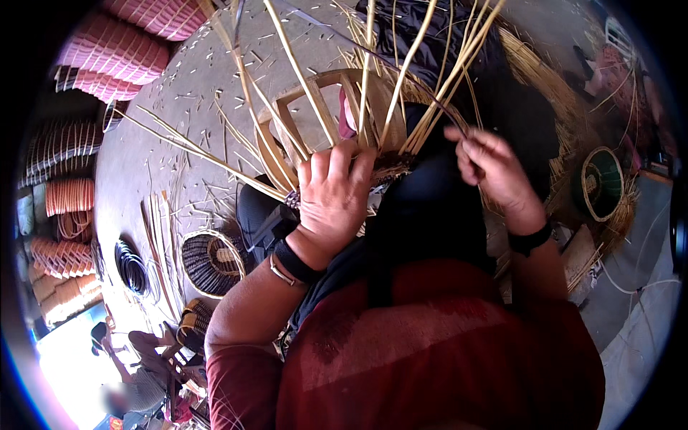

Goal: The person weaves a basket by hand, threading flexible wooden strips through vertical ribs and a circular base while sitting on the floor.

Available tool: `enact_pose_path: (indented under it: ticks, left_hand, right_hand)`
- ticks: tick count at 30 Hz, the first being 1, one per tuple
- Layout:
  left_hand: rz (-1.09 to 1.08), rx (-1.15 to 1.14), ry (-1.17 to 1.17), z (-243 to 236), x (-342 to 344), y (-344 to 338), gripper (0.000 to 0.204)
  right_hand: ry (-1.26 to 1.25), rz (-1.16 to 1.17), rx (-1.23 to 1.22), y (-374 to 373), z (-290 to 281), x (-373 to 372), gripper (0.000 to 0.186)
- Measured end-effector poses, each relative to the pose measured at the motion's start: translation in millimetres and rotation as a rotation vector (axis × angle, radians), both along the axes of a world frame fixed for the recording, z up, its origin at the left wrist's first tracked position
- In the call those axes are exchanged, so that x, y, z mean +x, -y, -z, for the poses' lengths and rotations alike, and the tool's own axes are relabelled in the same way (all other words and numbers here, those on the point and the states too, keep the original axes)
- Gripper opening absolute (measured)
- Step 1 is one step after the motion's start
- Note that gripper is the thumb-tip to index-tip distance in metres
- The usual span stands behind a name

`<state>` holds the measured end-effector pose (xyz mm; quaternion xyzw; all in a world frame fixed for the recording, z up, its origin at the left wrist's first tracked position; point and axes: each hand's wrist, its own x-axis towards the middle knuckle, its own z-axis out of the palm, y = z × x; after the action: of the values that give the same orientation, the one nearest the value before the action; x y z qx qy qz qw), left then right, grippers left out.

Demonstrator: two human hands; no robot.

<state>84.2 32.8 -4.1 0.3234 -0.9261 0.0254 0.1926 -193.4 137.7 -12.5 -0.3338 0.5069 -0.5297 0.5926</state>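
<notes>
An unfinished basket with pale willow stakes point(292, 54) rests over my lap, its stakes fanning up and away. The dark woven band point(393, 166) shows beside my knees. A wooden frame point(315, 93) stands among the stakes. My left hand point(331, 193) grips the near edge of the basket, fingers curled over the stakes' lower ends. Off to the right, my right hand point(493, 168) is closed on a thin dark weaving strand point(446, 107), pulled up and clear of the stakes. The strand's far end runs toward the upper left. The fingertips are slightly blurred.
Cut bits litter the floor. At left stand stacked pink baskets point(115, 54), a dark round basket point(208, 261) and a coil of dark cane point(131, 265). Bundled rods point(537, 72) and a green-lined basket point(602, 183) lie right. A person point(147, 376) sits at lower left.
</notes>
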Motion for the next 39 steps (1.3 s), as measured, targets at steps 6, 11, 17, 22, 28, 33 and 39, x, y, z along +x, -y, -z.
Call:
enact_pose_path:
  ticks: [6,11,17,22,28,33,39]
  left_hand:
    - [0.124,-0.181,0.242,7.2,-29.2,-6.4,0.058]
    - [0.071,-0.235,0.338,7.0,-39.4,-7.4,0.061]
    - [0.141,-0.135,0.232,3.0,-38.5,2.5,0.045]
    - [0.229,-0.068,0.148,13.8,-33.6,-1.5,0.042]
    - [0.445,0.223,-0.215,-34.7,-8.6,14.3,0.047]
    - [-0.113,0.094,-0.334,-76.2,39.5,78.1,0.034]
    - [-0.153,0.264,-0.204,-91.4,17.5,157.3,0.054]
  right_hand:
    - [0.279,0.673,-0.025,53.0,13.3,6.2,0.03]
    - [-0.317,0.465,-0.347,155.9,5.5,19.2,0.026]
    - [-0.693,0.535,-0.429,135.3,29.9,21.6,0.044]
    - [-0.025,0.373,-0.238,40.8,35.9,40.7,0.051]
    - [0.105,0.28,-0.002,50.6,49.8,27.3,0.015]
    - [0.118,0.198,-0.064,56.9,55.8,30.9,0.016]
    - [0.188,0.178,-0.099,55.8,83.6,21.4,0.017]
